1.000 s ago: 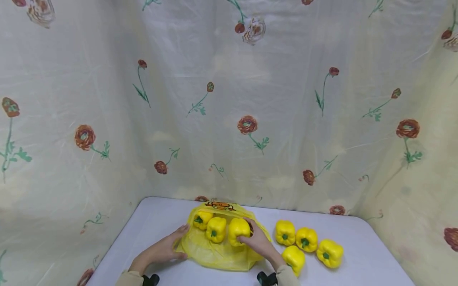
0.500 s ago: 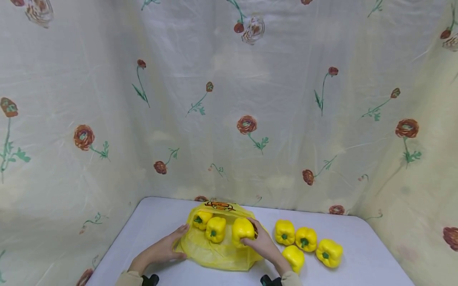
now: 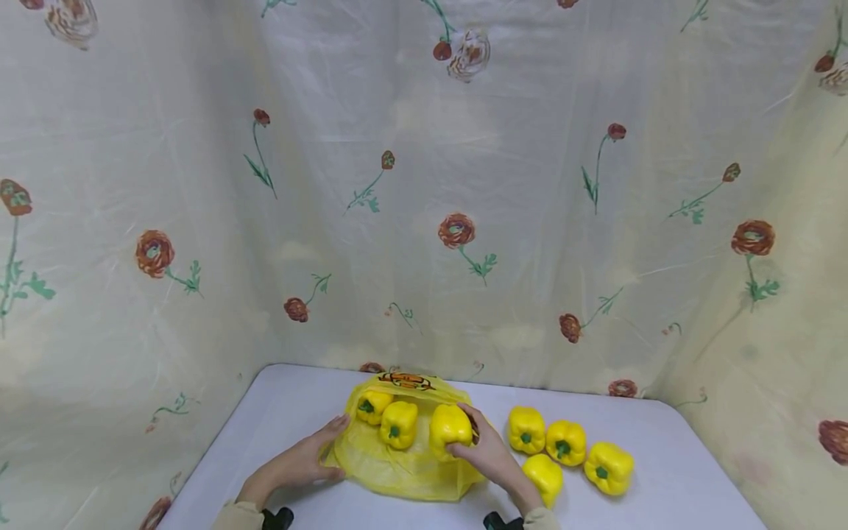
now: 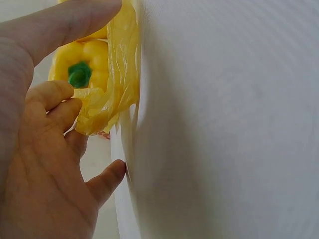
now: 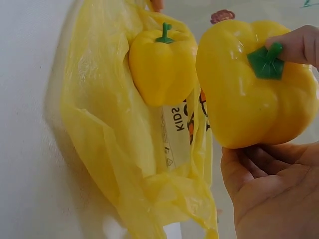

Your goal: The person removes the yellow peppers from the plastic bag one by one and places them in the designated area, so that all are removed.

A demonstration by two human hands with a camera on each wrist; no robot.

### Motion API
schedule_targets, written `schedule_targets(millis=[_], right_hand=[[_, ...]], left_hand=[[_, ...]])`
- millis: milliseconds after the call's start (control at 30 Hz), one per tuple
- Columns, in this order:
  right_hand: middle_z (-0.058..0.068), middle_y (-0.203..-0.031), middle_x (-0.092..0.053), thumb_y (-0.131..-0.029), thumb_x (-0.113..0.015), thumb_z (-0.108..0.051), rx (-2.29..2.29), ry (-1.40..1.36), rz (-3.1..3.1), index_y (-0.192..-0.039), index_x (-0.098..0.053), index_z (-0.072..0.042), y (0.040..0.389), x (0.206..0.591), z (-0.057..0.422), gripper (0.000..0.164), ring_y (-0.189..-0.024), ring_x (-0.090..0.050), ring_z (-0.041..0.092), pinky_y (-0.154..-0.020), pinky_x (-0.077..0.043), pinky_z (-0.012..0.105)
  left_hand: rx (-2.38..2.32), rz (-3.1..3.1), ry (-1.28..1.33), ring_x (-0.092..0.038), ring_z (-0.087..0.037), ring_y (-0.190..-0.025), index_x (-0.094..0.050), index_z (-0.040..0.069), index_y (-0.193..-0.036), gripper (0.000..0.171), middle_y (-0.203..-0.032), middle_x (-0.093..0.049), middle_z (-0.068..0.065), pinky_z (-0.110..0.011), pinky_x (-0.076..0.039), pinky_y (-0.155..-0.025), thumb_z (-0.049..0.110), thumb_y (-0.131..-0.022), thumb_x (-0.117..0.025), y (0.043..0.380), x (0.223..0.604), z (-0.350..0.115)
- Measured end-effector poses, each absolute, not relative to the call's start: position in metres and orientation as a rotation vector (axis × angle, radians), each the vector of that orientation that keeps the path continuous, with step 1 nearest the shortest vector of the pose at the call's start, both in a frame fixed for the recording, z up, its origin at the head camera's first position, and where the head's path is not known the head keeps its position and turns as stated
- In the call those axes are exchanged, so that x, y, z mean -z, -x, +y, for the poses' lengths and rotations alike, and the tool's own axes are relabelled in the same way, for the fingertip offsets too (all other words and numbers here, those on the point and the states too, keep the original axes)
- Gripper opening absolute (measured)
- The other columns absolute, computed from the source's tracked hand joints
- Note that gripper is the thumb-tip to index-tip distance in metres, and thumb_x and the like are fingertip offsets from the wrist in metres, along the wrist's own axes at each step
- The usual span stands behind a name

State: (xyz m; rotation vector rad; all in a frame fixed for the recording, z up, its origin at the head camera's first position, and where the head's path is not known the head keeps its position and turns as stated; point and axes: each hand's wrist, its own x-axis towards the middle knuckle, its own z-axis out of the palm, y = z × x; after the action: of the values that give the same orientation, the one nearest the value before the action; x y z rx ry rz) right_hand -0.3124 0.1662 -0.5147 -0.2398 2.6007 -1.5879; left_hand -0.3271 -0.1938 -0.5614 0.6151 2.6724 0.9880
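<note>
A yellow bell pepper (image 3: pixel 450 430) with a green stem is gripped by my right hand (image 3: pixel 489 450), thumb near the stem and fingers round the far side. It is held over the right part of a thin yellow plastic bag (image 3: pixel 424 475), which lies with its mouth spread. Two more yellow bell peppers, one in front (image 3: pixel 400 425) and one behind it (image 3: pixel 374 406), sit at the bag's mouth. My left hand (image 3: pixel 308 456) stands at the bag's left edge, thumb and fingers spread apart; in the left wrist view its fingers touch the bag's crumpled rim (image 4: pixel 94 117).
To the right of the bag, several yellow bell peppers (image 3: pixel 609 468) stand on the white table (image 3: pixel 689 500). A flowered curtain (image 3: pixel 530 258) hangs behind the table and along both sides.
My right hand has shifted slightly to the right with the bell pepper, then stayed nearly still. The left hand, the bag and the other peppers have not visibly moved.
</note>
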Motion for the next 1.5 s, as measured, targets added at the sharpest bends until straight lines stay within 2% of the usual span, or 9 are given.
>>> schedule_targets(millis=[233, 800, 1033, 1333, 1500], right_hand=[[0.017, -0.152, -0.036, -0.077, -0.078, -0.037, 1.582, 0.142, 2.544, -0.149, -0.032, -0.014, 0.308, 0.508, 0.172, 0.089, -0.135, -0.04, 0.038, -0.112, -0.034, 0.058], [0.015, -0.15, -0.04, -0.08, -0.078, -0.033, 1.715, 0.181, 2.588, -0.149, -0.031, -0.013, 0.301, 0.483, 0.209, 0.086, -0.136, -0.04, 0.034, -0.114, -0.031, 0.058], [0.015, -0.152, -0.036, -0.082, -0.075, -0.037, 1.693, 0.139, 2.652, -0.15, -0.026, -0.015, 0.301, 0.474, 0.238, 0.086, -0.137, -0.037, 0.034, -0.114, -0.033, 0.056], [0.019, -0.156, -0.025, -0.085, -0.072, -0.038, 1.702, 0.01, 2.694, -0.154, -0.015, -0.01, 0.299, 0.468, 0.28, 0.093, -0.143, -0.027, 0.039, -0.116, -0.027, 0.058], [0.022, -0.158, -0.019, -0.086, -0.069, -0.045, 1.695, -0.113, 2.684, -0.155, -0.007, -0.009, 0.295, 0.465, 0.306, 0.1, -0.144, -0.022, 0.04, -0.117, -0.023, 0.058]], left_hand=[[-0.978, 2.68, -0.591, -0.016, -0.038, -0.148, -0.022, 0.013, -0.154, 0.101, -0.162, -0.016, -0.011, -0.06, -0.019, -0.117, 0.052, -0.077, -0.075, 0.326, 0.562, -0.192], [-0.968, 2.68, -0.576, -0.017, -0.039, -0.147, -0.021, 0.014, -0.154, 0.101, -0.162, -0.016, -0.012, -0.062, -0.019, -0.117, 0.052, -0.077, -0.074, 0.327, 0.563, -0.19], [-0.97, 2.686, -0.595, -0.016, -0.039, -0.147, -0.022, 0.013, -0.154, 0.1, -0.162, -0.016, -0.012, -0.061, -0.019, -0.117, 0.053, -0.077, -0.073, 0.327, 0.564, -0.191], [-0.966, 2.686, -0.555, -0.017, -0.038, -0.147, -0.022, 0.014, -0.154, 0.102, -0.161, -0.016, -0.012, -0.061, -0.019, -0.117, 0.053, -0.076, -0.075, 0.325, 0.562, -0.19], [-0.97, 2.681, -0.552, -0.017, -0.038, -0.148, -0.023, 0.014, -0.154, 0.101, -0.162, -0.017, -0.011, -0.06, -0.019, -0.117, 0.054, -0.076, -0.074, 0.326, 0.561, -0.189]])
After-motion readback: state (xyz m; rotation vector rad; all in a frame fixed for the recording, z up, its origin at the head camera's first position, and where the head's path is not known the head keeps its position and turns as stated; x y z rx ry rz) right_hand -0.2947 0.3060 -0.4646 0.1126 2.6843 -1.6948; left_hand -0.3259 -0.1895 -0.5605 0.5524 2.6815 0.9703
